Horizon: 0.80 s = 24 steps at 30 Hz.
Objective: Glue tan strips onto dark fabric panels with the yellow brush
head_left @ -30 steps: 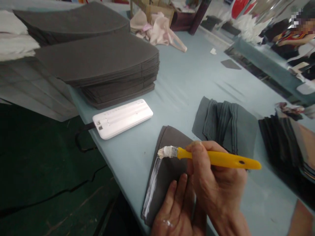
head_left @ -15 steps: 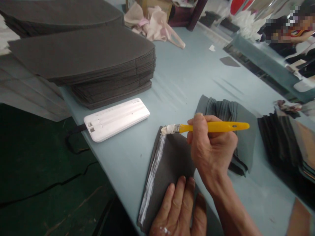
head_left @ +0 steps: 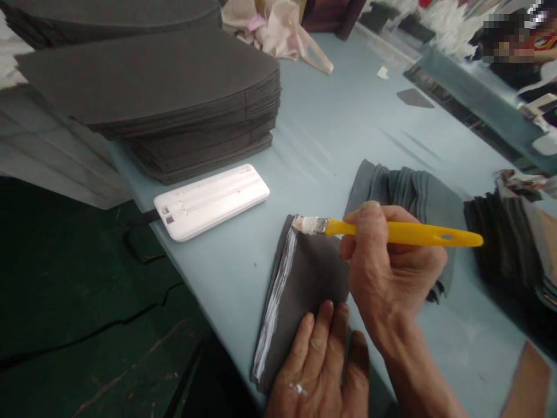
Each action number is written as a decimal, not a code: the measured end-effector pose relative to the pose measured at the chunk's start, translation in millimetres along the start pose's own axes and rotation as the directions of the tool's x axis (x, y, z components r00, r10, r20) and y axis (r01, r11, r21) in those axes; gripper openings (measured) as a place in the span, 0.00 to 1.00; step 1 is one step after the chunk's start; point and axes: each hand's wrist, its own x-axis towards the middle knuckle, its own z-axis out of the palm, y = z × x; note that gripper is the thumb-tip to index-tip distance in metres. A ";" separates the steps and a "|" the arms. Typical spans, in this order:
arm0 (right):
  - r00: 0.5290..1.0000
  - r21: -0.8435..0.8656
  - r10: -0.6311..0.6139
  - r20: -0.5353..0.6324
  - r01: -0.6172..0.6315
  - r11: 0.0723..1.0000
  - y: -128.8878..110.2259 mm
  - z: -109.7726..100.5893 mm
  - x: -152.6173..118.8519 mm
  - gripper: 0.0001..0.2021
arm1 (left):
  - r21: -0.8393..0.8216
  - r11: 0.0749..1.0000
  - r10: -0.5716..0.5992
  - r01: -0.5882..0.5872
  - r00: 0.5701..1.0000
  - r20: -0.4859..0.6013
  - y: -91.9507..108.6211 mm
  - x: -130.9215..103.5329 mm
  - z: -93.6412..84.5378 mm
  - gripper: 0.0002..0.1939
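Note:
My right hand (head_left: 391, 261) grips a yellow-handled paintbrush (head_left: 418, 233). Its bristles, coated white, touch the far left corner of a stack of dark grey sheets (head_left: 319, 267). White streaks of a paste-like coating run down the fanned left edge of that stack. Lying flat on the sheets near the table's front edge, my left hand (head_left: 319, 366) has its fingers stretched out and holds nothing. A white smear shows on the back of this hand. Beyond my right hand is a pile of grey-green pieces (head_left: 404, 186), partly hidden by the hand.
Tall stacks of dark grey sheets (head_left: 174, 87) stand at the back left. A white power bank (head_left: 213, 200) lies in front of them. Dark layered pieces (head_left: 500, 244) sit at the right, and crumpled beige cloth (head_left: 282, 32) at the back. A person (head_left: 517, 52) is at the far right.
The brush handle has swung a little, its end moving right and lower, while the bristles stay at the far corner of the stack. The whole view has shifted slightly.

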 end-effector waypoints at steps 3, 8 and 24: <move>0.997 0.010 0.060 0.058 -0.060 0.998 -11.6 -9.2 -19.6 0.16 | -0.003 1.000 -0.029 0.029 0.998 0.056 4.7 -1.0 -1.6 0.28; 0.974 -0.013 0.197 0.116 -0.197 0.980 -27.4 -28.7 -57.7 0.14 | -0.112 0.989 -0.062 0.092 0.967 0.248 15.8 -7.0 5.9 0.33; 0.957 0.307 0.232 -0.175 -0.170 0.936 -19.3 -115.3 -49.9 0.12 | -0.411 0.889 -0.070 0.203 0.947 0.315 -6.1 4.2 -41.7 0.30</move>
